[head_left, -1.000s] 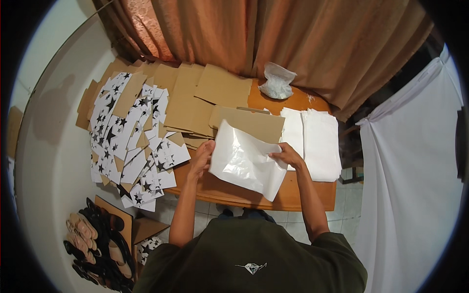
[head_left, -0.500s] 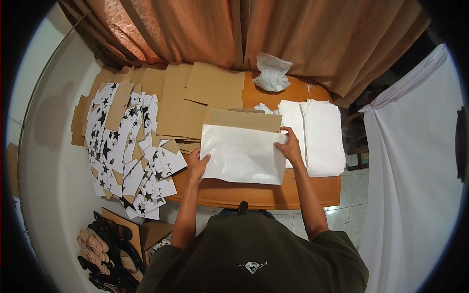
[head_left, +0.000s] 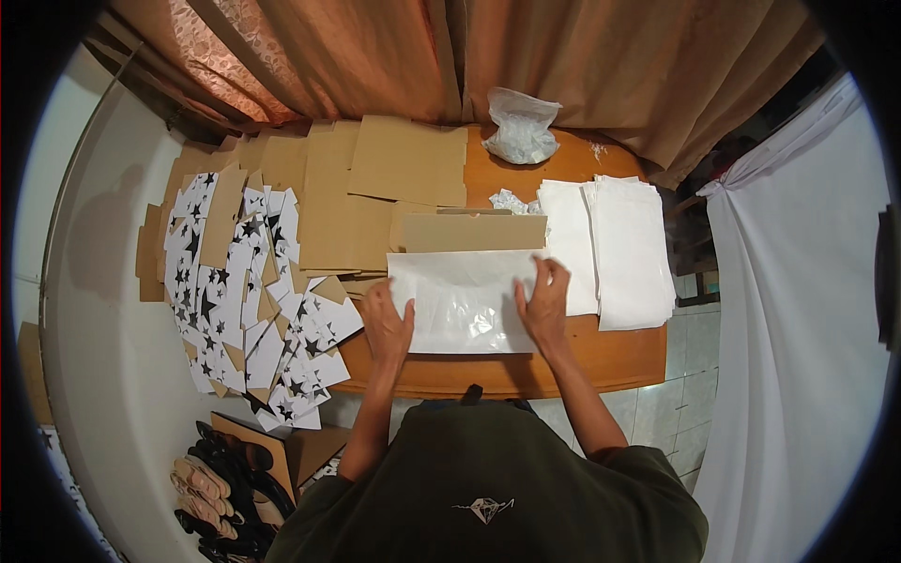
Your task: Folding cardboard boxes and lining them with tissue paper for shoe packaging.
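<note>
Head view: white plastic bag (head_left: 466, 302) lies flat on the wooden table (head_left: 563, 361), close to its near edge, about mid-width. Left hand (head_left: 387, 324) rests palm-down on the bag's left edge, fingers spread, gripping nothing. Right hand (head_left: 545, 302) presses flat on the bag's right end, fingers fanned, nothing pinched. A folded brown cardboard piece (head_left: 474, 232) sits just beyond the bag, touching its far edge. Stack of white bags (head_left: 621, 249) lies toward the table's right edge, just beside the right hand. Flat cardboard sheets (head_left: 375, 192) cover the far-left part. Star-printed sheets (head_left: 249, 291) overhang the left edge. Crumpled clear bag (head_left: 521, 127) stands at the far edge.
</note>
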`<action>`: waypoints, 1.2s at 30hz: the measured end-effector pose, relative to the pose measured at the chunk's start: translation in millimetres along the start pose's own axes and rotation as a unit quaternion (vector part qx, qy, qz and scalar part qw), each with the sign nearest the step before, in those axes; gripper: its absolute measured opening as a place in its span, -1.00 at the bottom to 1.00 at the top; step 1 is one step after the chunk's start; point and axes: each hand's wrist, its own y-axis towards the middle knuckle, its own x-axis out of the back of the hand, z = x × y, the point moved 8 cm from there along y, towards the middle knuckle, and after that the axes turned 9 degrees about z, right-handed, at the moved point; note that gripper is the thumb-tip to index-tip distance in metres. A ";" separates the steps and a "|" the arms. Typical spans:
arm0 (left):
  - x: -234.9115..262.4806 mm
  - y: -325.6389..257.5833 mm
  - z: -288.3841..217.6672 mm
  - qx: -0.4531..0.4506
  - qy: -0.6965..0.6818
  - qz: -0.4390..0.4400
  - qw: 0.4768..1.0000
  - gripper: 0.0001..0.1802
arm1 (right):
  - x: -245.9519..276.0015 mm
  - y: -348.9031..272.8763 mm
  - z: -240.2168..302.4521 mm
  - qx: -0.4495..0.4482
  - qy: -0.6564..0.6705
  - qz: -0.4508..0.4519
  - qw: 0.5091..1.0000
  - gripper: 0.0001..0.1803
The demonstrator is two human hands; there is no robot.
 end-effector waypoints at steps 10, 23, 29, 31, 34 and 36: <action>-96.9 0.2 -12.2 -0.191 0.085 0.264 0.941 -0.54 | -130.7 -37.5 21.3 0.035 -0.062 0.250 0.966 -0.42; -160.5 11.1 18.6 -0.187 0.099 0.325 0.922 -0.36 | -184.1 -34.9 -15.5 -0.042 -0.079 0.314 0.945 -0.24; -181.9 15.5 28.8 -0.142 0.087 0.371 0.913 -0.30 | -205.1 -32.8 -31.5 -0.095 -0.042 0.375 0.921 -0.24; -192.2 17.2 30.7 -0.138 0.082 0.382 0.910 -0.29 | -218.5 -39.3 -46.1 -0.102 -0.025 0.392 0.914 -0.27; -203.9 23.0 34.9 -0.121 0.096 0.399 0.904 -0.30 | -235.2 -48.2 -61.4 -0.077 -0.033 0.422 0.903 -0.31; -208.0 26.9 38.0 -0.117 0.082 0.409 0.901 -0.31 | -237.3 -42.7 -65.5 -0.070 -0.025 0.426 0.902 -0.34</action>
